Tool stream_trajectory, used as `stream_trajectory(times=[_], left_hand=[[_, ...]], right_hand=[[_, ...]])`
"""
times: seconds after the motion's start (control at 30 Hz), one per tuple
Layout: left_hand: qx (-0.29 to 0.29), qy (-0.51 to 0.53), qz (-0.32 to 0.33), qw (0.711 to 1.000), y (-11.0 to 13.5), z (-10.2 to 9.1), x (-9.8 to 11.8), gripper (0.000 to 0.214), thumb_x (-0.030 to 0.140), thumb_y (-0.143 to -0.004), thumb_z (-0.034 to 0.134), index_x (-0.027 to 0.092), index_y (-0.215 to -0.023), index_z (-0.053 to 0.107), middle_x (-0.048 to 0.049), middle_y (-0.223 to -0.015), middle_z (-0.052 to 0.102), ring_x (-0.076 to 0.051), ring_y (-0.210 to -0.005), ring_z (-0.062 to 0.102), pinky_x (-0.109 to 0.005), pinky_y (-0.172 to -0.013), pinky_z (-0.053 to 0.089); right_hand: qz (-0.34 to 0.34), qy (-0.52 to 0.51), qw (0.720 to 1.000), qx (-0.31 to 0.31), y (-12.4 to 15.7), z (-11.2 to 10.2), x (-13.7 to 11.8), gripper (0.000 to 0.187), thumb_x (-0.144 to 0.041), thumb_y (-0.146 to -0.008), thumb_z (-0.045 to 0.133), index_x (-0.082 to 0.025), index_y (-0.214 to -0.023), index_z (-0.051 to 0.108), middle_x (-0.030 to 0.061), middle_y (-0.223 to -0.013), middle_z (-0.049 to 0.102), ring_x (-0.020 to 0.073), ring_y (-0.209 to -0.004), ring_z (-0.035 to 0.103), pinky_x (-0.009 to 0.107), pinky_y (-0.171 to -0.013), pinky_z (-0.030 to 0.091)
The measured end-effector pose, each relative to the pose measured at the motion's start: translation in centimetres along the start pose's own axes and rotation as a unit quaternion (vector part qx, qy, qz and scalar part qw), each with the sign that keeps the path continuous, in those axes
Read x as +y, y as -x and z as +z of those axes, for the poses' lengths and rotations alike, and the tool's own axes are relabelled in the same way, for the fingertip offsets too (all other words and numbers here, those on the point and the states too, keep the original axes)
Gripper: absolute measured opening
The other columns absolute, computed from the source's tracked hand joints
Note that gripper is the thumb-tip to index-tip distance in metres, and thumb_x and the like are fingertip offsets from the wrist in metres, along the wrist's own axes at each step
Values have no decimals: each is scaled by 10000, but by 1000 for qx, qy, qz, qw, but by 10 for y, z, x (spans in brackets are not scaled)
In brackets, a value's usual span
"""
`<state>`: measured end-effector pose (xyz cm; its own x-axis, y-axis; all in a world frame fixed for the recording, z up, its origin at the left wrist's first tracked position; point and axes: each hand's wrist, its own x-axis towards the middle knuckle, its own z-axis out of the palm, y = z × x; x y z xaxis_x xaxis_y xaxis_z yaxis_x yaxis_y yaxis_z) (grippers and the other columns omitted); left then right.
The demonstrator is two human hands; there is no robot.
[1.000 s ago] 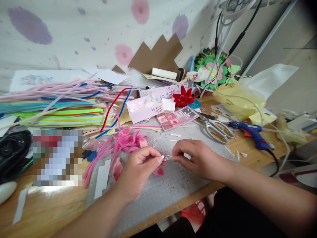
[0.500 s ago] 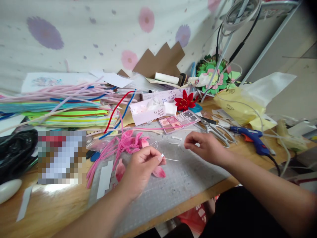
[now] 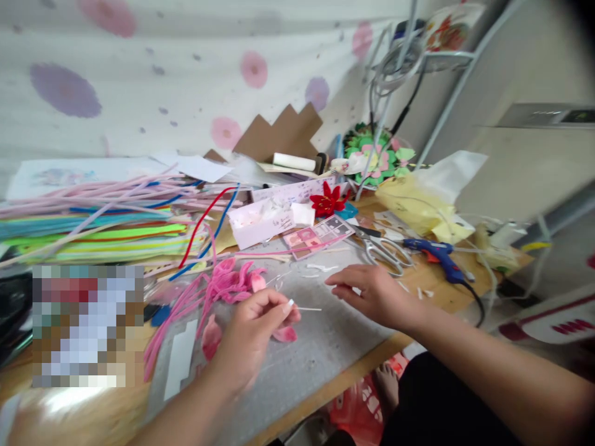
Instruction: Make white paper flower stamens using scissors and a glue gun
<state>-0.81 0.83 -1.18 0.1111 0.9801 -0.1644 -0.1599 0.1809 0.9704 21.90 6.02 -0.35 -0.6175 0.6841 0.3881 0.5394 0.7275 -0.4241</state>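
Note:
My left hand [image 3: 260, 322] pinches a thin white stick [image 3: 310, 309] between thumb and fingers, and a small white piece [image 3: 290, 303] shows at the thumb tip. The stick points right over the grey cutting mat [image 3: 320, 347]. Just below the hand lies a pink petal [image 3: 284, 334]; another pink petal [image 3: 211, 337] is left of it. Pink fuzzy stems and petals [image 3: 227, 280] are heaped behind. My right hand [image 3: 372, 294] hovers above the mat, fingers loosely stretched, holding nothing I can see. Small white scraps [image 3: 320, 267] lie beyond its fingertips.
Scissors [image 3: 383, 251] and a blue glue gun [image 3: 437, 254] with its cable lie at the right. Behind the mat are a white box [image 3: 263, 223], a makeup palette [image 3: 318, 236] and a red flower [image 3: 328, 199]. Coloured pipe cleaners [image 3: 102, 232] are stacked at the left.
The camera view has turned to the right. My right hand's fingers have straightened from a more curled pose. The left hand still pinches the stick.

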Motion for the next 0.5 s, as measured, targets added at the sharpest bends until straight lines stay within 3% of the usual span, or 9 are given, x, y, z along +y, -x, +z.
stream_trajectory(times=[0.1,0.17,0.27,0.37,0.5], left_hand=[[1,-13,-2,1000,1,0,1,130,279,-774,648,167,-713,626,-14,-705,659,-160,-727,615,-273,-664,444],[-6,-15,0,1000,2,1,1,137,290,-772,653,170,-711,633,-9,-706,653,-162,-736,615,-277,-681,444],[-14,-11,-3,1000,4,1,3,143,302,-763,664,173,-705,643,-11,-718,658,-170,-751,621,-281,-692,446],[-19,-8,-8,1000,5,3,4,163,315,-751,677,169,-687,648,-15,-716,659,-185,-763,635,-288,-698,449],[-17,-5,-9,1000,7,4,6,181,338,-734,690,166,-690,655,-22,-720,668,-205,-778,649,-298,-705,455]], right_hand=[[153,51,987,6,19,-23,14,168,-271,-842,567,-228,-945,693,36,-906,725,165,-800,656,257,-731,483],[311,121,940,66,41,-48,37,158,-336,-805,594,-240,-873,701,27,-847,723,183,-752,650,263,-679,467],[452,201,856,151,78,-85,76,256,-361,-828,511,-171,-823,682,97,-724,692,248,-649,627,319,-568,412],[516,217,815,154,102,-102,110,260,-401,-767,591,-160,-704,663,113,-652,666,267,-625,618,321,-538,381],[532,187,816,129,110,-95,135,223,-355,-638,742,-163,-590,639,66,-564,635,221,-567,598,292,-502,372]])
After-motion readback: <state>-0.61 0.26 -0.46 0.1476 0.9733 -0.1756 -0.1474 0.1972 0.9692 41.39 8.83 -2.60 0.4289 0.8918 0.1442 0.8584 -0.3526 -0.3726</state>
